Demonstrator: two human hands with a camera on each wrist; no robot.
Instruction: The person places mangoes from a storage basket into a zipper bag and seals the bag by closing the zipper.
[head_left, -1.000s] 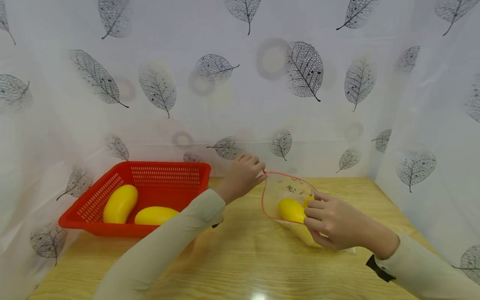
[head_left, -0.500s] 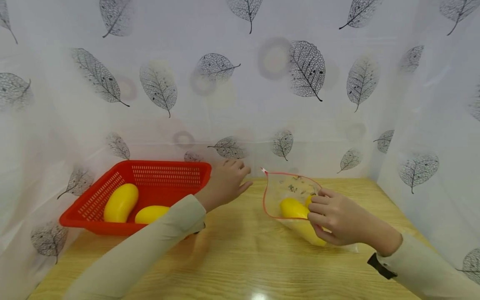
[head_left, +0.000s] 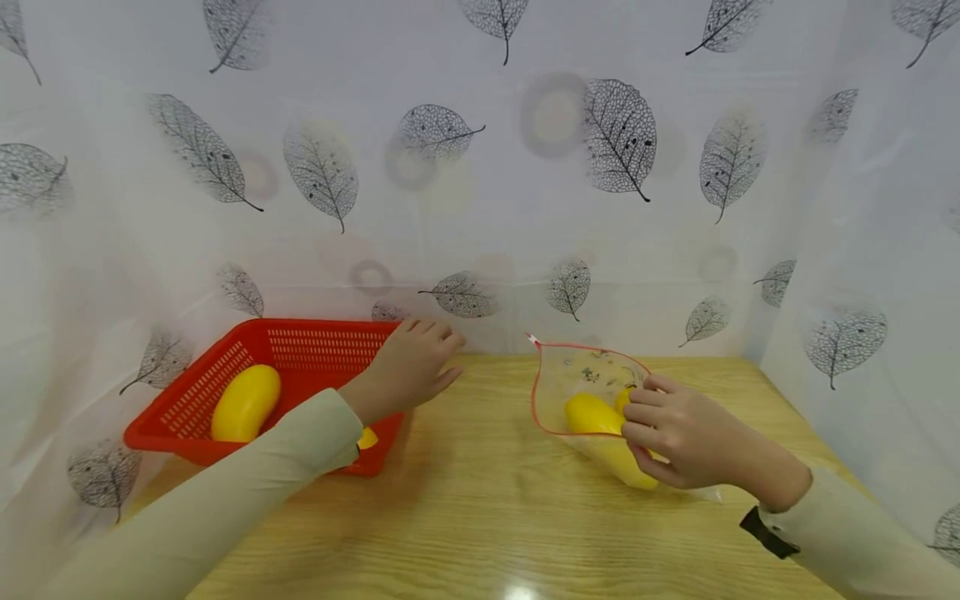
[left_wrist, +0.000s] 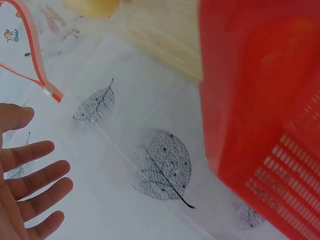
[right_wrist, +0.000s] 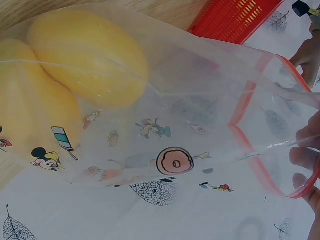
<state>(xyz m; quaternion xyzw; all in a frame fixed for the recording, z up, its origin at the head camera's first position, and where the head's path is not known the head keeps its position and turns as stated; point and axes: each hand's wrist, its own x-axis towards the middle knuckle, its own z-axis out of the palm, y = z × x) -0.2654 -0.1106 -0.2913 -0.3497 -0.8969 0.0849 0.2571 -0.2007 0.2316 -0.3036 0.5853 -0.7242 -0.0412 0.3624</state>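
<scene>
My right hand (head_left: 686, 437) pinches the rim of a clear zip bag (head_left: 555, 379) with a red edge and small cartoon prints, its mouth standing wide. Two yellow mangoes (right_wrist: 90, 57) lie inside the bag, seen through the plastic in the right wrist view. My left hand (head_left: 408, 367), fingers spread and holding nothing, hovers over the right side of a red plastic basket (head_left: 322, 342). In the basket lies one yellow mango (head_left: 246, 404) in plain sight; a second mango (head_left: 367, 438) is mostly hidden behind my left forearm.
A wooden table (head_left: 480, 517) carries the basket at left and the bag at right. Behind and at both sides hangs a white curtain (head_left: 480, 208) with dark leaf prints. The bag's zip slider (head_left: 533, 339) sticks up at its far left corner.
My left hand has let go of the bag's left corner and moved left to the basket. The right hand still holds the bag's rim, nearly unmoved.
</scene>
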